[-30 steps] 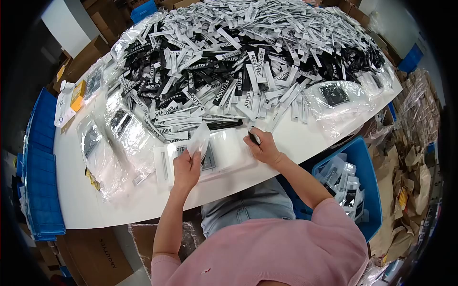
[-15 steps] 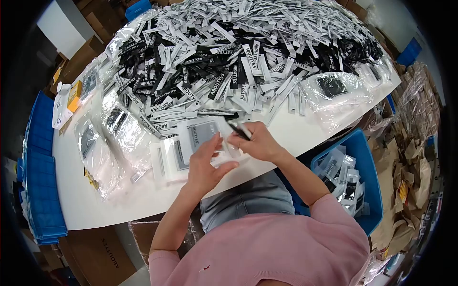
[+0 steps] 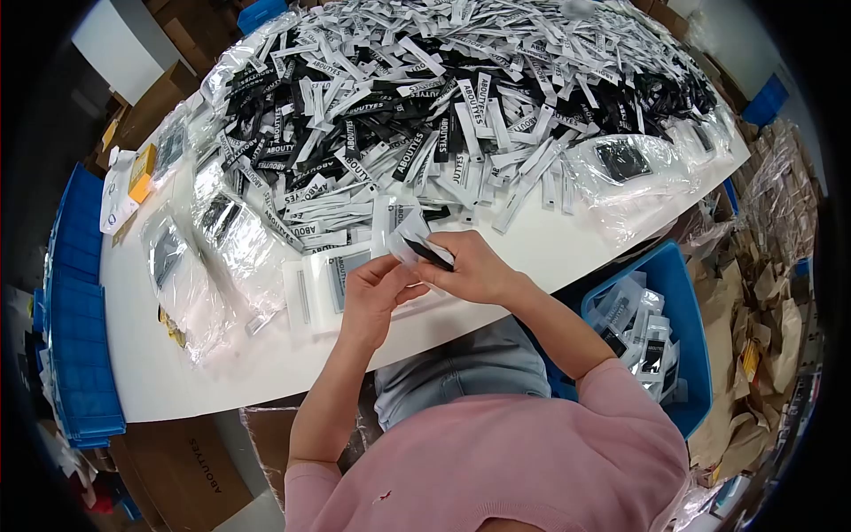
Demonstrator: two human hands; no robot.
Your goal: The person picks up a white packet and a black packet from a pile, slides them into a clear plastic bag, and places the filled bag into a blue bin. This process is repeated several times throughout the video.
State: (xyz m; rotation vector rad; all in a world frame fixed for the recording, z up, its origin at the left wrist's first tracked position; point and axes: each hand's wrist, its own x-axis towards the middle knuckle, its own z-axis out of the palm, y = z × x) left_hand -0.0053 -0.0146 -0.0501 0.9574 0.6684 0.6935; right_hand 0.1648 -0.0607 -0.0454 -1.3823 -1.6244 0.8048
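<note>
A clear-and-white printed plastic pouch [image 3: 390, 220] stands tilted up in front of me. My left hand [image 3: 376, 297] is closed at its lower edge, thumb and fingers pinched together. My right hand [image 3: 474, 266] is closed around a slim black packet [image 3: 429, 253] with a whitish one alongside, against the pouch's right side. Exactly how the fingertips grip the pouch is hidden. Under and left of my left hand lies a stack of similar pouches [image 3: 312, 282] with grey printed panels.
A big heap of black and white stick packets [image 3: 408, 97] covers the table's far side. Clear bags of pouches lie left [image 3: 168, 266] and right [image 3: 625, 168]. A blue bin [image 3: 696, 355] with filled pouches stands at my right, and blue trays [image 3: 75, 310] line the left edge.
My left hand has gone from spread fingers over the pouch to a pinch at its lower edge. The pouch has lifted and tilted upward, with the black packet now against it.
</note>
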